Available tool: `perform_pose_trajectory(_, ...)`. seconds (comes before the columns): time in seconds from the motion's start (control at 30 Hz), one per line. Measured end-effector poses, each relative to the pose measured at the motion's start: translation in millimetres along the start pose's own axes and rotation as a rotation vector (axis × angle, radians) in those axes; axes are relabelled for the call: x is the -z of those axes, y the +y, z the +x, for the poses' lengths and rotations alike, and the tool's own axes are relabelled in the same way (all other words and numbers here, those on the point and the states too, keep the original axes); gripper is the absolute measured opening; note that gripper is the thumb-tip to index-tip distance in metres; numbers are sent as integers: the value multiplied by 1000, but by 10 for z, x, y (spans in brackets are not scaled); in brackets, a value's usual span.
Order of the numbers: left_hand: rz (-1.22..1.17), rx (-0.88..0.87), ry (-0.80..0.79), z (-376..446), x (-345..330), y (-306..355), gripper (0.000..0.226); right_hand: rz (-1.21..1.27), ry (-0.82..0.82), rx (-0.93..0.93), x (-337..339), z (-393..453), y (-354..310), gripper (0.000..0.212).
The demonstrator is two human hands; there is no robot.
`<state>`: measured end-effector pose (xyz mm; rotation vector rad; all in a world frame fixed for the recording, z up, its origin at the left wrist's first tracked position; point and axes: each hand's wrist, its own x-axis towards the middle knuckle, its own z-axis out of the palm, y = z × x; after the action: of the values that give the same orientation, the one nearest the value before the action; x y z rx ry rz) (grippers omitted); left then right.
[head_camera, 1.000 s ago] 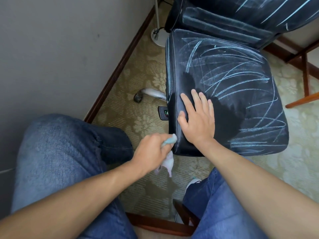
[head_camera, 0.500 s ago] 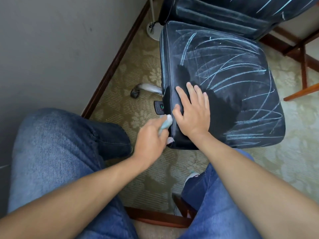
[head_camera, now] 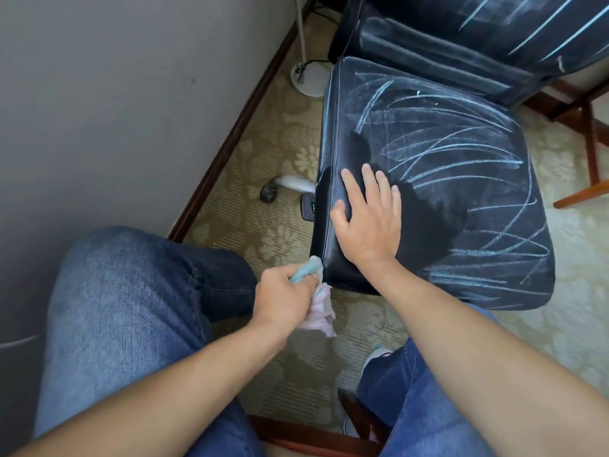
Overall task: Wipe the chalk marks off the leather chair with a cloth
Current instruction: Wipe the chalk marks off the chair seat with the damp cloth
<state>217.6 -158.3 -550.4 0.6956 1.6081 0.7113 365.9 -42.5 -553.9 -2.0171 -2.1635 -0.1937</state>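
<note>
The black leather chair seat [head_camera: 461, 179] fills the upper right, covered in pale blue chalk marks [head_camera: 454, 150]; a dark patch without chalk lies around its near left corner. My right hand [head_camera: 367, 216] rests flat on that patch, fingers spread, holding nothing. My left hand [head_camera: 283, 296] is closed on a bunched pink and teal cloth [head_camera: 318, 301], whose teal tip touches the seat's near left corner edge. The chair back [head_camera: 478, 31] at the top also carries chalk streaks.
A grey wall [head_camera: 115, 94] with a dark baseboard runs along the left. A white lamp base [head_camera: 308, 77] and cable stand on the patterned carpet beside the seat. A chair caster [head_camera: 268, 192] shows under it. My jeans-clad knees frame the bottom; wooden furniture legs [head_camera: 590, 143] stand at right.
My left hand with the cloth rose along the seat's left edge half a second ago and has come back down to the near corner. My right hand has stayed flat on the seat.
</note>
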Motion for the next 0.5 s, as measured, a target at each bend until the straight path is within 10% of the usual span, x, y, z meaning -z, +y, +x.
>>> perform_pose_trajectory(0.5,330,-522,59,1053,5,982,37,-34,-23,23,-18,-52,33,57)
